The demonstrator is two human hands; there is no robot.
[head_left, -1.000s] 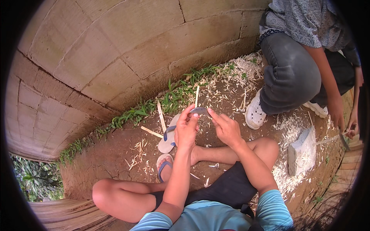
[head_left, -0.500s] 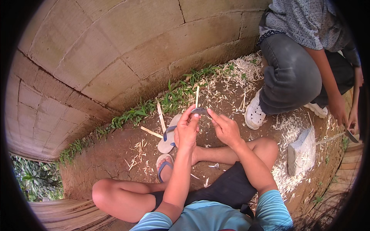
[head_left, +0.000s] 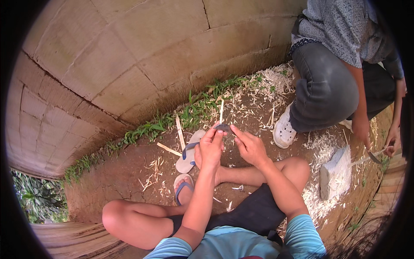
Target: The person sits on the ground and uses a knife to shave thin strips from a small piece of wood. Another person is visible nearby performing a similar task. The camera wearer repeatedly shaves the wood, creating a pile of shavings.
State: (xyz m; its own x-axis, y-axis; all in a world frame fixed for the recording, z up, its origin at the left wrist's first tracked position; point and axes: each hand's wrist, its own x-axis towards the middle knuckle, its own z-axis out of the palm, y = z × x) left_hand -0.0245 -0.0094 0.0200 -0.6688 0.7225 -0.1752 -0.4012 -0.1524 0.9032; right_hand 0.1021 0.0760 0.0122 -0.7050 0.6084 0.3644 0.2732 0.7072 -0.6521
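Observation:
My left hand (head_left: 210, 146) is closed around a thin strip of pale wood (head_left: 221, 111), which sticks up beyond the fingers. A dark curved knife blade (head_left: 223, 127) lies across the strip, close to my left thumb and fingertips. On the blade's right end my right hand (head_left: 251, 146) is closed, its index finger stretched along the knife; the handle is mostly hidden in the palm. Both hands are held above my crossed legs, over the dirt ground.
A co-worker crouches at the right, one hand (head_left: 361, 129) holding a curved knife (head_left: 374, 158) by a pale strip. Near them stands a pale block (head_left: 335, 172) amid shavings (head_left: 321, 149). Wooden strips (head_left: 180, 131) and a loose sandal (head_left: 189, 152) lie left. A block wall (head_left: 172, 52) runs behind.
My two hands have barely shifted, and the knife has turned slightly against the strip. The co-worker's knife hand has moved left and down, away from the other hand.

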